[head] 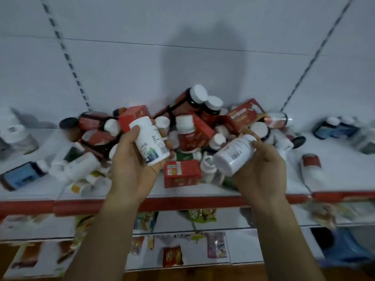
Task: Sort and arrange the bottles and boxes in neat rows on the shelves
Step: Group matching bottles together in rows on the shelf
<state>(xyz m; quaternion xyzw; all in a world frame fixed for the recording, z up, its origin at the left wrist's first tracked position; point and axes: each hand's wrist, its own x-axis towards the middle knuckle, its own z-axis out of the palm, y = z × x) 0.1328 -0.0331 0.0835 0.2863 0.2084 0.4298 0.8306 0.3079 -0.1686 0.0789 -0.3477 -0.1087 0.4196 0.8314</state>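
The left hand [129, 167] and the right hand [263, 171] are raised palm-up, side by side, over the near edge of the shelf [334, 179], each curled round a bottle. The labelled white bottle [151, 141] is held nearly upright in the left hand, thumb on its left side. The plain white bottle [233, 156] is held tilted in the right hand, base towards the near left, cap end among the fingers. Both are judged light, rigid and smooth-walled, so somewhat slippery; they are best gripped round the mid-body rather than by the cap. The heap [188, 126] of bottles and boxes lies unsorted just beyond.
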